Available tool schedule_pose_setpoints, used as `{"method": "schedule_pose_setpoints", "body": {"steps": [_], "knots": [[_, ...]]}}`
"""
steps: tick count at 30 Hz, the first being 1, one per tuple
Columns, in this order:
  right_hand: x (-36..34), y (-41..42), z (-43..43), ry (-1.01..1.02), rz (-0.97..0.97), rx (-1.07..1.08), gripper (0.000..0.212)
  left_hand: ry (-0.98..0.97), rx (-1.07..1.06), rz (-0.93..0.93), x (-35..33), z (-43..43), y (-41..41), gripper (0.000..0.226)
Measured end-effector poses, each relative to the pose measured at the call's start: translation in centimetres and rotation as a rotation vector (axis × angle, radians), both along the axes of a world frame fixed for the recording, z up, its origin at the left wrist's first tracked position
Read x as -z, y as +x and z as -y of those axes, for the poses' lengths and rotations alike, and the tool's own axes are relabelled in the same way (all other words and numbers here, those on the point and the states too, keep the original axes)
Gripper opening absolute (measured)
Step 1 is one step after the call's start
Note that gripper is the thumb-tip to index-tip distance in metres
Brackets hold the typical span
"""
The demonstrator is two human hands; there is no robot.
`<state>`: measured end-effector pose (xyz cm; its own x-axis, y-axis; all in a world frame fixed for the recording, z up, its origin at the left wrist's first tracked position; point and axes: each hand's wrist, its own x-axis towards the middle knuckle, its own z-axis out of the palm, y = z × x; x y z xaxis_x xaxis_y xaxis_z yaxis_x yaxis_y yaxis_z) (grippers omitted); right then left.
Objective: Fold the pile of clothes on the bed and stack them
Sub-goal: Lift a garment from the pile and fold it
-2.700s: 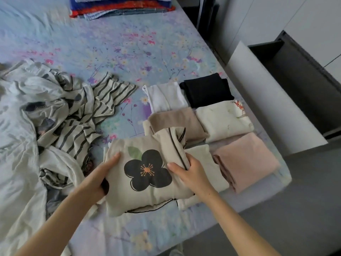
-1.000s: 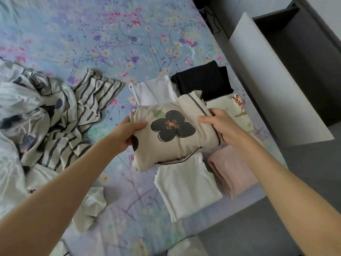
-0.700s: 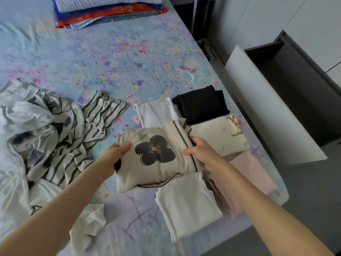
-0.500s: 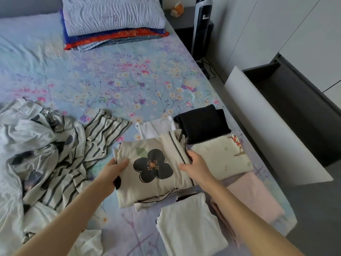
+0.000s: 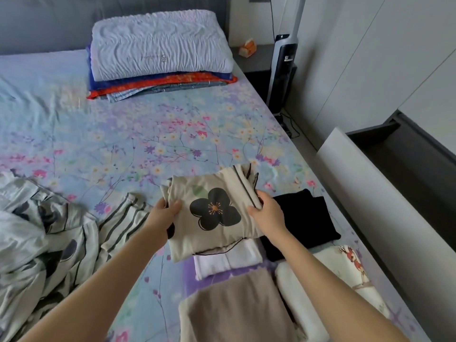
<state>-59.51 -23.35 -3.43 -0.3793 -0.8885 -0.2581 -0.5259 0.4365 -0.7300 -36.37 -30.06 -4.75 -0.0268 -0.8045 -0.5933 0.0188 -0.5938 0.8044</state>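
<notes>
Floral bed [image 5: 153, 134] beside open drawer [image 5: 399, 159]

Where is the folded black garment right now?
In the head view the folded black garment lies near the right edge of the bed, just right of the held flower-print piece, with the cream deer-print fold nearer the camera.

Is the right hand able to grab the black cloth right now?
Probably not this second: the right hand is busy gripping the flower cloth. If it lets go, likely yes, since the black cloth lies right beside it with nothing on top.
</notes>
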Motion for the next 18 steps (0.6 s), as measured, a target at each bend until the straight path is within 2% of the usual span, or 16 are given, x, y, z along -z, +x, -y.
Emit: {"method": "schedule_pose_setpoints", "body": {"steps": [4, 7, 8, 9, 11, 12, 13, 15, 17, 18], "knots": [[2.9, -0.9, 5.0, -0.015, -0.056, -0.005, 0.046, -0.022, -0.015, -0.001, 2.8, 4.6, -1.4, 0.028], [5.2, -1.4, 9.0, -0.044, -0.080, -0.003, 0.050, -0.077, -0.036, 0.047, 5.2, 8.0, -1.8, 0.021], [5.8, -1.5, 9.9, -0.039, -0.140, -0.017, 0.052, -0.103, -0.028, 0.093, 6.1, 8.9, -1.7, 0.021], [6.5, -1.7, 10.6, -0.021, -0.293, -0.071, 0.054, -0.116, -0.005, 0.152, 6.9, 9.5, -1.7, 0.027], [9.2, -1.2, 11.2, 0.072, -0.697, -0.326, 0.056, -0.119, 0.140, 0.363, 9.2, 10.0, -1.3, 0.047], [10.8, -0.5, 10.9, 0.149, -0.777, -0.485, 0.055, -0.121, 0.231, 0.487, 10.3, 9.6, -1.1, 0.054], [12.5, 0.3, 10.4, 0.255, -0.772, -0.596, 0.054, -0.122, 0.298, 0.588, 11.3, 8.9, -0.9, 0.058], [15.0, 1.8, 9.8, 0.414, -0.702, -0.651, 0.051, -0.107, 0.332, 0.693, 12.4, 7.3, 0.2, 0.060], [14.8, 2.7, 9.8, 0.403, -0.760, -0.605, 0.048, -0.149, 0.328, 0.733, 12.1, 5.5, 2.0, 0.054], [13.9, 3.6, 9.7, 0.330, -0.829, -0.576, 0.046, -0.195, 0.330, 0.761, 11.8, 4.3, 3.6, 0.048]]}}
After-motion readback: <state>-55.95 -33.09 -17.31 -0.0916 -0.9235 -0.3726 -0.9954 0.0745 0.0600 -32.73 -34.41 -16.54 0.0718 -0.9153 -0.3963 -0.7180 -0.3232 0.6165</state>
